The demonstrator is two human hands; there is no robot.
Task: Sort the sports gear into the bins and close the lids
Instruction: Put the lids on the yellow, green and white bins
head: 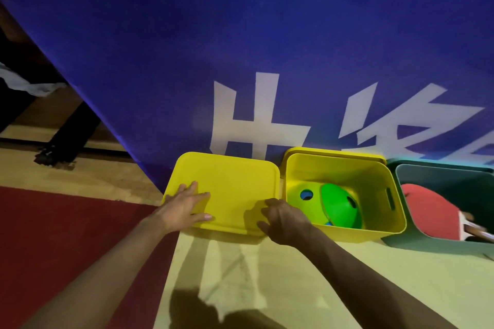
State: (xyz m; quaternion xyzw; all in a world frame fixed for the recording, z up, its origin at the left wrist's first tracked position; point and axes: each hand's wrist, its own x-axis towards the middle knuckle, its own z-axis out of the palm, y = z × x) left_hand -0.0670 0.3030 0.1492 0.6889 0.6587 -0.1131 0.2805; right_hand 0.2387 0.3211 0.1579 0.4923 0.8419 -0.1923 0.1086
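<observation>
Yellow lid [235, 189]: likely light, stiff plastic, smooth; grip at opp. edges. Left hand [184, 205] flat on it, fingers spread; right hand [283, 219] curled over near edge.

The scene is dim overall, with saturated colours and a soft, slightly smeared look, as from low-light noise processing. Light falls from behind and above the viewer: long double shadows of the forearms run down the pale wooden floor [267, 275] at bottom centre, and a dark rounded shadow sits at the bottom edge. The flat yellow plastic lid [235, 184] is the brightest area, without glare. The upper left of the frame sinks into near black. The tall blue banner with white characters [240, 48] darkens toward the top, and its edges lean and bow with wide-angle distortion.
</observation>
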